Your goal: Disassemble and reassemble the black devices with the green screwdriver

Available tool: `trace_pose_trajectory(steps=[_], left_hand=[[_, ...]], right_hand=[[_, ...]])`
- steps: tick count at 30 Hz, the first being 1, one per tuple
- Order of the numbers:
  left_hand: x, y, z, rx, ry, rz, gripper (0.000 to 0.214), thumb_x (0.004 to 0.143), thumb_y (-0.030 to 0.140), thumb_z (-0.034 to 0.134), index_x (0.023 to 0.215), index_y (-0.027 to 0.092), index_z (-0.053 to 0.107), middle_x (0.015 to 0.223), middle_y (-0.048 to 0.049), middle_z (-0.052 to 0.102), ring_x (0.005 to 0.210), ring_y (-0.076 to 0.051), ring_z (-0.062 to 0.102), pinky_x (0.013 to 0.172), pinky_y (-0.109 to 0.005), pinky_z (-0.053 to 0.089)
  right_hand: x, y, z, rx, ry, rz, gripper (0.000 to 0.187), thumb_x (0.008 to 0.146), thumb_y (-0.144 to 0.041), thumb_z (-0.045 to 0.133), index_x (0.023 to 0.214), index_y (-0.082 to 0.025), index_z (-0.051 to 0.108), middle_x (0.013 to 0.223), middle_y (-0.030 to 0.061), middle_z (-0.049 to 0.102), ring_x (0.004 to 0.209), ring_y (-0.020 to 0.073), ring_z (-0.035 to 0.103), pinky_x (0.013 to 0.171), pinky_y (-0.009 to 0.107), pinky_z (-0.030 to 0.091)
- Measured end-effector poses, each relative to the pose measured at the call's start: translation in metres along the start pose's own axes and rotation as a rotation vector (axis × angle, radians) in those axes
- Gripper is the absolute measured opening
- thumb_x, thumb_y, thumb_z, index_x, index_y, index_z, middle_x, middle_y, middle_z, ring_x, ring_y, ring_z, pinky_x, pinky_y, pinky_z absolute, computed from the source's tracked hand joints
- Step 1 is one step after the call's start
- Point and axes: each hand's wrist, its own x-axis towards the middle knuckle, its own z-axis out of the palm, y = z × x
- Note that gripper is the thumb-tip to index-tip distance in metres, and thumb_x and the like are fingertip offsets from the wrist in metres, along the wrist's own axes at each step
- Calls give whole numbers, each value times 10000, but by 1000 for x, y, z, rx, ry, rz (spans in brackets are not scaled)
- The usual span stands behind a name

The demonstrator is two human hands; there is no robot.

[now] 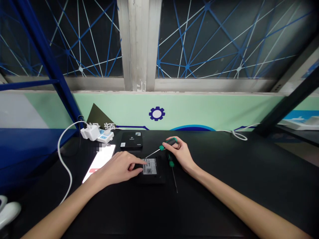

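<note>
Screwdriver, thin steel shaft with green plastic handle, is pinched by the handle in right hand, tip at small black plastic box with white label mid black tabletop. Left hand lies flat, fingers pinning box down. Box looks light, rigid, likely slides; hold by top or edges.

The black table carries a small black box with a white label near its middle, and a loose screwdriver lies flat just beside the box on its right. Farther back sit a second black box, a lit phone and a white power strip whose cable curves along the left edge. A looped white cord lies at the back right.
</note>
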Motion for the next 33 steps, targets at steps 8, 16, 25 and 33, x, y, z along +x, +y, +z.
trace_pose_trajectory(steps=[8,16,25,33], left_hand=[[-1,2,3,96,32,-12,409,954,398,545,1355,344,607,500,85,473,465,-112,478,506,-234,262],[-2,2,2,133,30,6,386,973,417,518,1326,319,640,467,84,417,425,-108,420,491,-236,250],[-2,4,-1,104,54,20,350,972,383,514,1271,322,684,460,84,402,419,-99,395,497,-231,270],[-3,4,-3,108,77,23,323,970,376,501,1169,316,748,438,73,433,397,-96,381,501,-234,293]], right_hand=[[0,1,1,4,12,-5,483,643,-529,848,880,-193,595,603,14,692,547,184,626,516,277,479],[0,-1,1,30,25,15,475,634,-503,862,871,-194,590,574,-10,662,528,164,598,504,262,449],[1,4,0,47,5,-3,481,661,-522,844,894,-194,580,576,-21,642,515,150,575,488,251,433],[-2,1,0,29,-1,-39,486,658,-531,843,914,-210,583,619,-14,660,573,175,628,533,265,482]])
